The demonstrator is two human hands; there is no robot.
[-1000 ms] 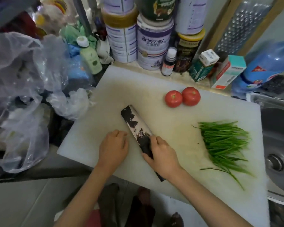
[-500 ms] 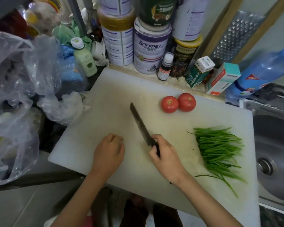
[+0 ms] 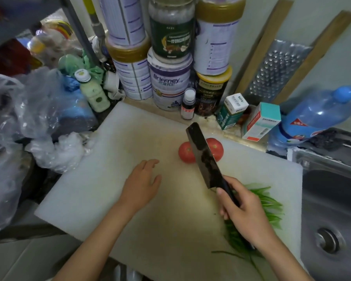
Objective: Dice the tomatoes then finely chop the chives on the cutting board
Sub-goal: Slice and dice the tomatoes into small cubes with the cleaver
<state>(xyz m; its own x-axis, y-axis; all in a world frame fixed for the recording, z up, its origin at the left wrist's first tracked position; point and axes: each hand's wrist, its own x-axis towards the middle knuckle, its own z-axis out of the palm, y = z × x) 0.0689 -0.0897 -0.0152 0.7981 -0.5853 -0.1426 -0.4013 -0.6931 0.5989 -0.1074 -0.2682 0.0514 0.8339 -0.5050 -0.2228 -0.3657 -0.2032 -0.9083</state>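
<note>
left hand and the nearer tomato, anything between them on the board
Nothing: the head view shows only bare cutting board between the left hand and the nearer tomato. The right hand holds the knife.

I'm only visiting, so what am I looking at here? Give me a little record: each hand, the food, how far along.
left hand: open, empty, fingers spread toward the tomatoes
right hand: grips the knife by its handle, blade in front of the tomatoes
tomatoes: two, whole, side by side on the cutting board
chives: uncut bunch, partly behind the right hand
progress: nothing cut yet
</note>
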